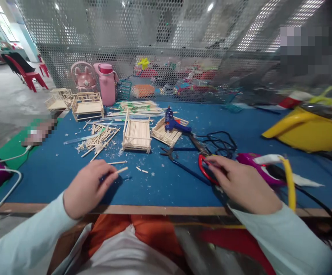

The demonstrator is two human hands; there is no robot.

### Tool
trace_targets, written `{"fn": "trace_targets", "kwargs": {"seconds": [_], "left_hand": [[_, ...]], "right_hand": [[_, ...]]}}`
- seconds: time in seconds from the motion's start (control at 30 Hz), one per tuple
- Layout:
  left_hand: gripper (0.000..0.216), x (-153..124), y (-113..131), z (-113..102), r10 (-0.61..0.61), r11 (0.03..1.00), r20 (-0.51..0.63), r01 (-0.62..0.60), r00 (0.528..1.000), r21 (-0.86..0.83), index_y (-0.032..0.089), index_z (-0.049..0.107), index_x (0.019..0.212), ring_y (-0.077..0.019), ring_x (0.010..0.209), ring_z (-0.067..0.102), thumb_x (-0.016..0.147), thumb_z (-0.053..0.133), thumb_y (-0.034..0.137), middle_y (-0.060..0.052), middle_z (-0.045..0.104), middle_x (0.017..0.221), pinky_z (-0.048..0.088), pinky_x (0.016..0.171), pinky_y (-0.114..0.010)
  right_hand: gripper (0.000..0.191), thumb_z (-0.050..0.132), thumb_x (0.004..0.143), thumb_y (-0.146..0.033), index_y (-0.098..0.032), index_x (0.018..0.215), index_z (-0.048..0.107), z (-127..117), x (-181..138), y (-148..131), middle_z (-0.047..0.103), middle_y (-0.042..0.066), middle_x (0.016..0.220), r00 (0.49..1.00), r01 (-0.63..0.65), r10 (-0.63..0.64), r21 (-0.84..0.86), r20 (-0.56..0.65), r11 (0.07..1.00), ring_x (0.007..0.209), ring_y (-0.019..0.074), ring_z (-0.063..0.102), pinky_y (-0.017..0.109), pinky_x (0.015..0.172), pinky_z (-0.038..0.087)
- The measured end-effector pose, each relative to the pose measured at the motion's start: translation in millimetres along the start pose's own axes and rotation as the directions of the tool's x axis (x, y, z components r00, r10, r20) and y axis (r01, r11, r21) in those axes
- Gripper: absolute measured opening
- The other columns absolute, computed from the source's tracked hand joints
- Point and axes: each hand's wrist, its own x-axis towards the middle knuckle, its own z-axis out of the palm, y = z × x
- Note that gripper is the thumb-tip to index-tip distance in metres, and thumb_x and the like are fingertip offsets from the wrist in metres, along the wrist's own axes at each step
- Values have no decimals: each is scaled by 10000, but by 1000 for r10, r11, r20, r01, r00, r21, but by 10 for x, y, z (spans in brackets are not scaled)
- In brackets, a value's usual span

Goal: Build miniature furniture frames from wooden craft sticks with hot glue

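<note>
My left hand (89, 185) is closed in a pinch on a short wooden stick (122, 170), held just above the blue tabletop. My right hand (240, 183) has thumb and fingers closed at the red handle of scissors (203, 170), whose blades point away. Beside them lie pliers with blue handles (183, 164), jaws apart. Farther off stands a miniature stick-built bed or bench (137, 133). Next to it another small stick piece (166, 133) lies under a blue tool resembling a glue gun (173, 123). Cut sticks (101, 137) are heaped to the left.
Two small stick benches (88, 107) (59, 100) and a pink bottle (107, 86) stand at the back left before a perforated metal screen (131, 30). At right are a black cord (220, 141), a purple tool (251, 164) and a yellow container (306, 128). The wooden table edge (143, 210) is near me.
</note>
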Motion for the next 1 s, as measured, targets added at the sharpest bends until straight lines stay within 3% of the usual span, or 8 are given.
{"fn": "trace_targets", "kwargs": {"seconds": [0.1, 0.27, 0.33, 0.43, 0.63, 0.73, 0.83, 1.0], "left_hand": [[200, -39, 169, 206, -85, 991, 75, 92, 994, -96, 191, 628, 828, -162, 755, 588, 895, 458, 271, -30, 654, 790, 465, 708, -277], [216, 15, 223, 417, -169, 980, 33, 172, 985, -100, 180, 626, 877, -196, 832, 582, 905, 431, 269, -54, 661, 851, 461, 761, -327], [222, 18, 214, 438, -169, 981, 39, 172, 985, -87, 186, 635, 874, -197, 826, 580, 905, 432, 271, -53, 658, 841, 461, 754, -328], [207, 16, 208, 441, -171, 983, 58, 175, 983, -61, 195, 658, 863, -197, 817, 583, 893, 464, 261, -52, 653, 826, 464, 748, -322], [218, 95, 236, 434, -245, 965, 43, 240, 969, 102, 185, 680, 906, -220, 816, 598, 889, 471, 242, -69, 638, 830, 469, 733, -327], [228, 125, 231, 431, -267, 957, 50, 259, 962, 133, 187, 673, 958, -221, 810, 607, 893, 462, 243, -70, 634, 862, 474, 729, -328], [230, 116, 213, 429, -263, 959, 34, 257, 964, 122, 192, 672, 929, -211, 793, 612, 897, 449, 239, -66, 630, 860, 482, 723, -320], [237, 71, 332, 419, -190, 979, -199, 168, 961, -119, 167, 631, 1023, -191, 898, 610, 892, 465, 274, -93, 636, 974, 489, 821, -302]], "right_hand": [[290, 460, 853, -305, -147, 1052, 599, 96, 128, -150, 669, 124, 1023, 994, 82, -80, -22, 79, 996, 926, 239, 636, 323, 747, 478], [203, 419, 886, -306, -189, 827, 574, 210, 299, -405, 682, 75, 836, 949, 121, -66, -163, 310, 979, 736, 205, 631, 276, 594, 392], [218, 380, 901, -283, -179, 837, 561, 208, 293, -427, 680, 76, 785, 951, 130, -74, -173, 300, 976, 679, 200, 629, 272, 569, 368], [270, 324, 914, -307, -163, 911, 551, 156, 227, -379, 654, 70, 675, 987, 26, -1, -151, 163, 988, 589, 213, 620, 277, 519, 347], [214, 458, 846, -401, -203, 846, 540, -69, 99, -300, 619, 21, 644, 979, -1, 37, 177, -201, 984, 517, 160, 559, 264, 533, 402], [209, 485, 835, -405, -205, 827, 543, -169, 43, -336, 543, -14, 549, 923, -76, 195, 340, -332, 937, 468, 142, 485, 265, 500, 388], [245, 493, 828, -465, -224, 814, 537, -263, -31, -372, 496, -31, 536, 896, -135, 328, 520, -299, 843, 453, 133, 433, 265, 466, 368], [268, 532, 813, -507, -243, 769, 537, -403, -198, -446, 461, -37, 511, 952, -163, 302, 772, -40, 614, 421, 111, 385, 237, 395, 299]]}}
